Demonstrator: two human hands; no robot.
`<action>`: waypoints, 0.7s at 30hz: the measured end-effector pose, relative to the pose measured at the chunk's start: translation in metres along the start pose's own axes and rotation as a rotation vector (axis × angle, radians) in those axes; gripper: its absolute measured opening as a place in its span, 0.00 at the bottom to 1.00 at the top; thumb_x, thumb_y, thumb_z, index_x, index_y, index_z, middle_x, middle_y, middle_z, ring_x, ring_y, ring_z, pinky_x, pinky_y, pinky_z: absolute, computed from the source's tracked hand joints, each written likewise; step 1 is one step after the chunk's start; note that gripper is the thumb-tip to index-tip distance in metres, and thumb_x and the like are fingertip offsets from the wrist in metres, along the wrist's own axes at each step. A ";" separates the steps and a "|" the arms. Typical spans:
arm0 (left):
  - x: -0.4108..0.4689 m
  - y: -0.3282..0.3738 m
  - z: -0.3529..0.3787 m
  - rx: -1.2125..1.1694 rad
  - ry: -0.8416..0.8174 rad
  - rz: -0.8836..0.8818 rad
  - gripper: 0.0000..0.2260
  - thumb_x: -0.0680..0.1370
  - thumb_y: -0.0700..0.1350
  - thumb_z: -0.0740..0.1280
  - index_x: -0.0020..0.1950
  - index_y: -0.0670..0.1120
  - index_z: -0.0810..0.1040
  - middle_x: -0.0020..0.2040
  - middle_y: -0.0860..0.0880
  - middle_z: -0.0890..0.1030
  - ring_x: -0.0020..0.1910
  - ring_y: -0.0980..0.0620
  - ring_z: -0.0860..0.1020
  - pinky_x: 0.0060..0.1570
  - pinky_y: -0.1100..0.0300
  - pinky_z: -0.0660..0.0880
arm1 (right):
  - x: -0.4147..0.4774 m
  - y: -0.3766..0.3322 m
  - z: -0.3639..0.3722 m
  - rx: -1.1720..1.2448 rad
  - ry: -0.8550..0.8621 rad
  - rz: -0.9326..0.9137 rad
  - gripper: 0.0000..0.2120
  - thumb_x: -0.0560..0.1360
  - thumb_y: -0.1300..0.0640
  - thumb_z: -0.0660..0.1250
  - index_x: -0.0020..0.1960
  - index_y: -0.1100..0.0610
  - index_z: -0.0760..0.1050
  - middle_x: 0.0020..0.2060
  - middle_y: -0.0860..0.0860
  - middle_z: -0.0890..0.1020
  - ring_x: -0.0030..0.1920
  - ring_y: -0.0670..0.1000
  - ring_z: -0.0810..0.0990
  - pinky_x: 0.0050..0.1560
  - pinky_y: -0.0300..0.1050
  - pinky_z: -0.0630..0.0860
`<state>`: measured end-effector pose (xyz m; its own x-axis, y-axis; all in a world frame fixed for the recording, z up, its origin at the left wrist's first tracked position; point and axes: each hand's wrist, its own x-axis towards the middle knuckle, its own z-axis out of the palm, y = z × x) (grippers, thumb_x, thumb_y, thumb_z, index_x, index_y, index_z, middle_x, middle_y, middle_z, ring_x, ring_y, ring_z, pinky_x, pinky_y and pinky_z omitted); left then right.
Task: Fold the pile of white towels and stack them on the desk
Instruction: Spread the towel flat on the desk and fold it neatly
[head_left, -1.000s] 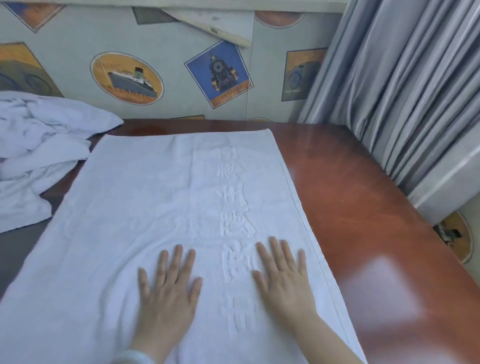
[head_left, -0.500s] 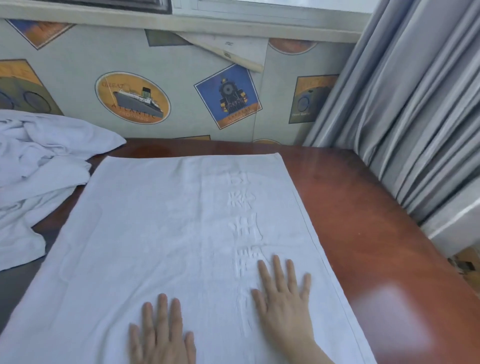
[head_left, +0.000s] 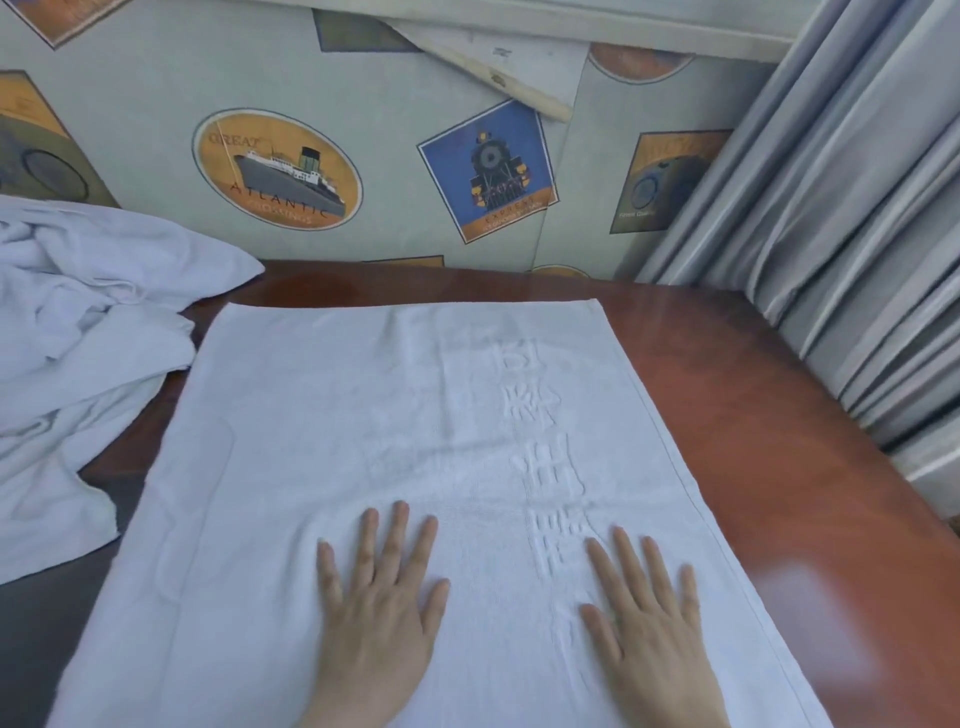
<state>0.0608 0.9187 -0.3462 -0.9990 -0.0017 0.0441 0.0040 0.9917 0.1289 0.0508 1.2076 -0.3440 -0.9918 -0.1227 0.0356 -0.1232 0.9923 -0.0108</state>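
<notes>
A white towel (head_left: 374, 415) with a raised woven pattern lies spread flat on the red-brown desk (head_left: 779, 467). My left hand (head_left: 379, 613) rests palm down on its near middle, fingers straight and spread. My right hand (head_left: 649, 629) lies flat beside it on the raised lettering, fingers straight too. A crumpled pile of white towels (head_left: 78, 338) sits at the left, touching the spread towel's far left edge.
A wall with ship and train pictures (head_left: 467, 171) stands right behind the desk. Grey curtains (head_left: 857, 234) hang along the right side. The desk's bare wood shows to the right of the towel.
Both hands slid toward me half a second ago, then moved forward again over the towel. The camera tilted up and then back down a little.
</notes>
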 end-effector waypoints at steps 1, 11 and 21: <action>-0.002 -0.010 -0.002 -0.003 -0.006 -0.028 0.29 0.83 0.61 0.40 0.76 0.50 0.67 0.77 0.46 0.66 0.75 0.41 0.66 0.69 0.29 0.57 | 0.000 0.000 0.000 -0.006 0.006 0.007 0.30 0.81 0.36 0.41 0.78 0.45 0.60 0.78 0.47 0.61 0.78 0.53 0.56 0.72 0.64 0.53; -0.006 -0.091 -0.038 -0.035 -0.017 -0.180 0.24 0.79 0.54 0.53 0.73 0.51 0.73 0.76 0.48 0.68 0.74 0.47 0.68 0.69 0.40 0.56 | 0.034 -0.152 -0.009 0.298 0.302 -0.289 0.26 0.84 0.46 0.41 0.71 0.56 0.68 0.73 0.51 0.69 0.79 0.44 0.48 0.73 0.57 0.53; -0.028 -0.195 -0.081 -0.184 -0.049 -0.724 0.12 0.82 0.53 0.60 0.56 0.45 0.69 0.53 0.47 0.71 0.51 0.48 0.72 0.44 0.58 0.68 | 0.047 -0.196 0.014 0.107 0.116 -0.280 0.25 0.82 0.44 0.42 0.76 0.44 0.63 0.75 0.55 0.66 0.75 0.63 0.59 0.69 0.71 0.49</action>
<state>0.0917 0.7145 -0.2927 -0.7553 -0.6361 -0.1580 -0.6525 0.7070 0.2728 0.0278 1.0074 -0.3547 -0.9091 -0.3823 0.1653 -0.3998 0.9123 -0.0890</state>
